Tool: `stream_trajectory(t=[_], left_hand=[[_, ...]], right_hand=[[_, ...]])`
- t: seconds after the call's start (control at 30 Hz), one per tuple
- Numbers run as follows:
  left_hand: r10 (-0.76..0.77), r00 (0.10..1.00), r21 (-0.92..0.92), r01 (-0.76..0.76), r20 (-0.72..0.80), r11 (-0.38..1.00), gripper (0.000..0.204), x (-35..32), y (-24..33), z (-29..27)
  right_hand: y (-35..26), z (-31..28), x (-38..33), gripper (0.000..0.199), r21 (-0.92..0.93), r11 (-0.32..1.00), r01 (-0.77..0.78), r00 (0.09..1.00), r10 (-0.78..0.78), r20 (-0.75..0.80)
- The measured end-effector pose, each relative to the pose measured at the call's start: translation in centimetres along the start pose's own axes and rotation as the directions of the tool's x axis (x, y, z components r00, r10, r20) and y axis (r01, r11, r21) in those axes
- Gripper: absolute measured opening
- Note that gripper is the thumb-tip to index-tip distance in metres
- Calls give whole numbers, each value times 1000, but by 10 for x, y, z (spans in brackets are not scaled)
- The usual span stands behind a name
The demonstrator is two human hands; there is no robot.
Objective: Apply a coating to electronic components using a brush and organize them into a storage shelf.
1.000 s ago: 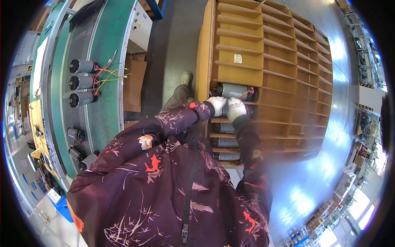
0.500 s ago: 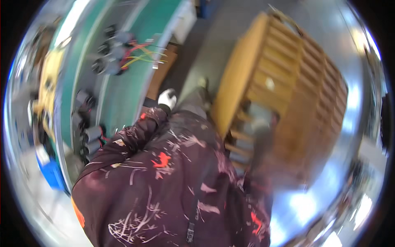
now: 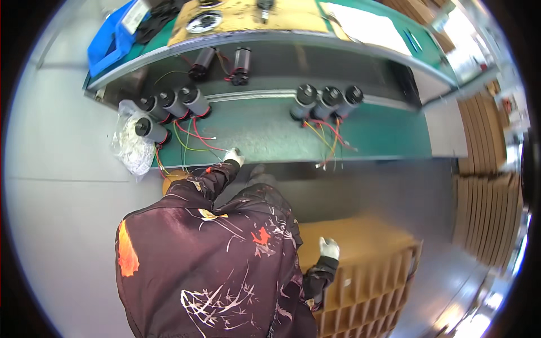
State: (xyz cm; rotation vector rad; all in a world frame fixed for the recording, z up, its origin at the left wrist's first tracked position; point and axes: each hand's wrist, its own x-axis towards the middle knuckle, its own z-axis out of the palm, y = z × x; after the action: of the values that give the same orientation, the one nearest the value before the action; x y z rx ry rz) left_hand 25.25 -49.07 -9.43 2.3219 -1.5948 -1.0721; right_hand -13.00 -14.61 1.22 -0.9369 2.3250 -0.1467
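My left hand (image 3: 234,156), in a white glove with dark fingertips, is at the front edge of the green bench (image 3: 259,127). It lies close to the loose wire ends of a group of grey cylindrical motors (image 3: 194,101), and its fingers are too small to make out. Lower and to the right, my white-gloved right hand (image 3: 329,248) is curled closed over the smooth side of a brown divided box (image 3: 360,239), with nothing visible in it. Three more motors (image 3: 328,102) with red and yellow wires stand on the bench to the right.
On the raised shelf are a yellow board (image 3: 253,22), a blue bin (image 3: 115,36) and white sheets (image 3: 366,25). Two motors (image 3: 241,65) sit beneath it. A clear plastic bag (image 3: 132,141) hangs at the bench's left end. Stacked brown cartons (image 3: 487,217) stand at the right.
My view has turned toward the bench, which now spans ahead of me. The divided box has shifted to the lower right. My right hand, blurred at the box before, now shows clearly.
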Motion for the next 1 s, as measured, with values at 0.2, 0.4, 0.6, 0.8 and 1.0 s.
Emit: stream_trajectory(t=[0.2,0.4,0.6,0.8,1.0], left_hand=[[38,990,-22,-41,-139,999,57,82,-12,-43],[-260,921,-135,230,-291,964,69,129,-75,-96],[-473,761,-287,380,-444,880,58,117,-110,-144],[72,700,26,-76,-711,997,48,92,-8,-191],[-255,846,15,297,-468,955,61,129,-66,-142]], right_hand=[[-271,6,135,49,184,799,572,762,-601,240],[-520,49,255,47,308,537,785,457,-839,296],[-667,124,322,41,60,676,734,674,-737,51],[-637,222,344,46,606,646,464,548,-747,378],[-644,233,205,57,317,778,-542,200,-246,948]])
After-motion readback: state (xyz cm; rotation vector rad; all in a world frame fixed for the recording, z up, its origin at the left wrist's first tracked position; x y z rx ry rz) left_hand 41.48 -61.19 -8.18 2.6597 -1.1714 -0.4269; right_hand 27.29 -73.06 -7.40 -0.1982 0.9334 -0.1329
